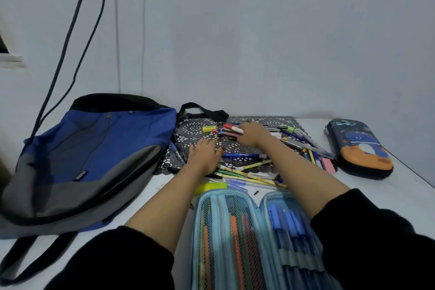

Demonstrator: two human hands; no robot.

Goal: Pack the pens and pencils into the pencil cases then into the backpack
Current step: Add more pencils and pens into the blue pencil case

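Observation:
A light blue pencil case lies open at the front, with pens behind mesh on its left half and blue pens in loops on its right half. Loose pens and pencils are scattered over a dark lace mat. My left hand rests flat on the mat, fingers spread, holding nothing. My right hand is at the far pile, fingers closed around a bunch of coloured markers. A blue and grey backpack lies on the left. A dark dinosaur pencil case lies closed at the right.
The white table ends at a wall behind and an edge on the right. Two dark cables hang down the wall above the backpack. A pink eraser and a yellow highlighter lie among the pens.

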